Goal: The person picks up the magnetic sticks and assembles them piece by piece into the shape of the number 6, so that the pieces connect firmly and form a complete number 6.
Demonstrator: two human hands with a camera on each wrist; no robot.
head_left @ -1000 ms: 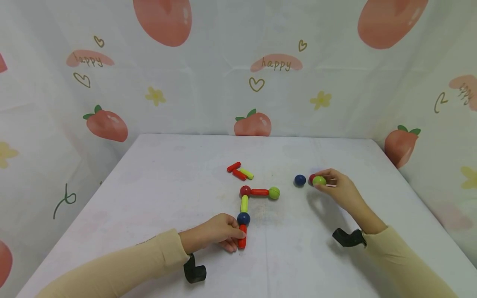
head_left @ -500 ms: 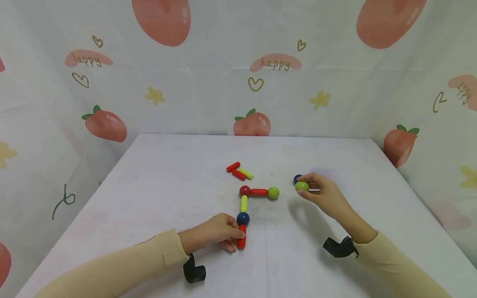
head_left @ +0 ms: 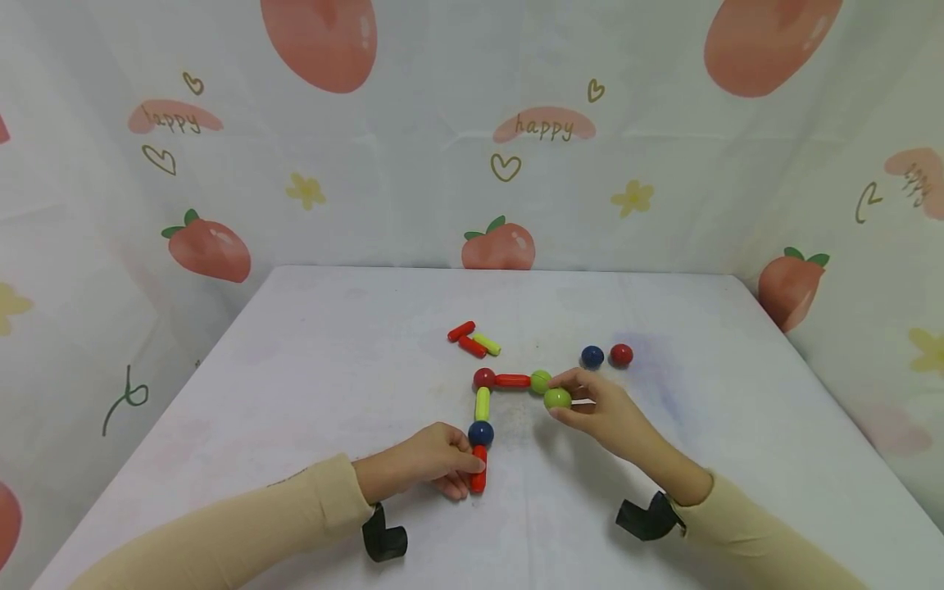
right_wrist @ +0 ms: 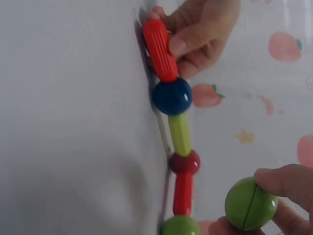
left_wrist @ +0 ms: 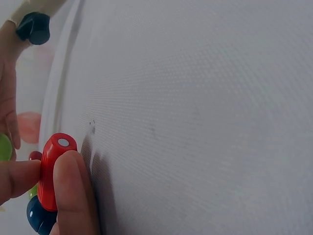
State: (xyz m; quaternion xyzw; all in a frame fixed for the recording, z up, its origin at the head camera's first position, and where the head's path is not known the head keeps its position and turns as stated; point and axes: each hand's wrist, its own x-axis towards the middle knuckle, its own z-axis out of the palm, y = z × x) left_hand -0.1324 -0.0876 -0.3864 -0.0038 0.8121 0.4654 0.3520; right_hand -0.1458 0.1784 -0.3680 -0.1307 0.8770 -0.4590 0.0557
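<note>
My left hand (head_left: 435, 460) pinches a red magnetic rod (left_wrist: 51, 171) between thumb and finger; a pale metal disc shows at its end. That rod joins a blue ball (head_left: 481, 433), then a yellow-green rod (head_left: 483, 404), a dark red ball (head_left: 484, 378), another red rod (head_left: 512, 381) and a green ball (head_left: 540, 381), forming a bent chain on the table. My right hand (head_left: 608, 416) holds a loose green ball (right_wrist: 251, 203) by its fingertips, just in front of the chain's green end ball.
Two red rods and one yellow-green rod (head_left: 487, 343) lie in a small pile behind the chain. To the right rest a loose blue ball (head_left: 592, 356) and a red ball (head_left: 622, 355). A white cloth covers the table (head_left: 354, 344); a printed curtain hangs behind.
The right hand has carried the green ball left and nearer, from beside the loose red ball, past the blue one, to the chain's end. The left hand has stayed still.
</note>
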